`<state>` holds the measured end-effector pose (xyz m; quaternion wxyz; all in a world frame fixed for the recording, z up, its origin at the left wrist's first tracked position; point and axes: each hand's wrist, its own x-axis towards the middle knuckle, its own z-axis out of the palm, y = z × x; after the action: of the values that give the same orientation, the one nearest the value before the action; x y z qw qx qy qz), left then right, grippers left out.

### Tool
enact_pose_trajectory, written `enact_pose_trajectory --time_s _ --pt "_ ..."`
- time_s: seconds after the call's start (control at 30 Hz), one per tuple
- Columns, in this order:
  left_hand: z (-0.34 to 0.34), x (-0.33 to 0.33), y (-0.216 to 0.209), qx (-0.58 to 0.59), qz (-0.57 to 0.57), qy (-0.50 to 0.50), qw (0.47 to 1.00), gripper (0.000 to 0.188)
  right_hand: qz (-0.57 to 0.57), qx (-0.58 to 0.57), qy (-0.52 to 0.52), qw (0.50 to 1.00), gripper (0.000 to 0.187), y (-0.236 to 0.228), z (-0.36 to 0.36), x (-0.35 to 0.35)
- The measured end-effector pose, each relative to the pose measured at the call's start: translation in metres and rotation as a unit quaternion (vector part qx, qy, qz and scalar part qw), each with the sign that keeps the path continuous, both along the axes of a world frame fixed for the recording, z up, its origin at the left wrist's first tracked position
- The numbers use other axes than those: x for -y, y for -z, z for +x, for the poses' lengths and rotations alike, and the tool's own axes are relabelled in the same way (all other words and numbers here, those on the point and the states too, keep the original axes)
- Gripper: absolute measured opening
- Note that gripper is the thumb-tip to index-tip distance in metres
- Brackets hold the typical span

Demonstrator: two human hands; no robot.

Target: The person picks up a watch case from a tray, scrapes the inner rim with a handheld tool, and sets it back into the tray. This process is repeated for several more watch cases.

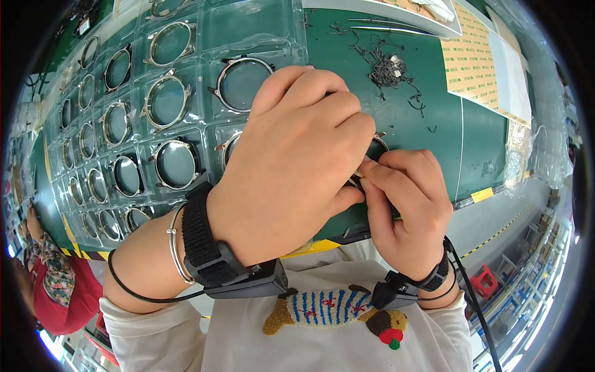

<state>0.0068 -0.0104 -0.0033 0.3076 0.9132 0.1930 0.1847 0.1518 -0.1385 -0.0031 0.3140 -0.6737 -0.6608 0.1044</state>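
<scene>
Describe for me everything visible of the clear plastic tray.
The clear plastic tray looks thin, glossy and moulded into rows of squarish compartments. Most hold one round, silvery or dark watch case; the top-right one looks empty. It lies flat on the green tabletop, left of centre. The left hand hides part of it; contact is unclear.

I'm standing in a workshop, a factory assembly floor by its look: green workbench (483, 136), clear plastic tray (248, 25) at upper left with rows of near-identical watch-case rings (245, 60), black-and-yellow floor tape (498, 234) at right, loaded shelving (527, 297) lower right, another person (68, 297) lower left.
</scene>
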Motion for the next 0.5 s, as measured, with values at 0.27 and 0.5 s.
enact_pose_trajectory --time_s 0.27,0.5 --pt "0.000 0.001 -0.001 -0.005 0.011 -0.004 1.000 0.055 -0.028 -0.158 0.086 0.983 0.024 -0.013 0.003 0.003" --pt "0.003 0.004 0.001 -0.013 0.048 -0.027 0.998 0.054 -0.104 -0.090 0.040 0.990 0.019 -0.012 -0.001 -0.011"
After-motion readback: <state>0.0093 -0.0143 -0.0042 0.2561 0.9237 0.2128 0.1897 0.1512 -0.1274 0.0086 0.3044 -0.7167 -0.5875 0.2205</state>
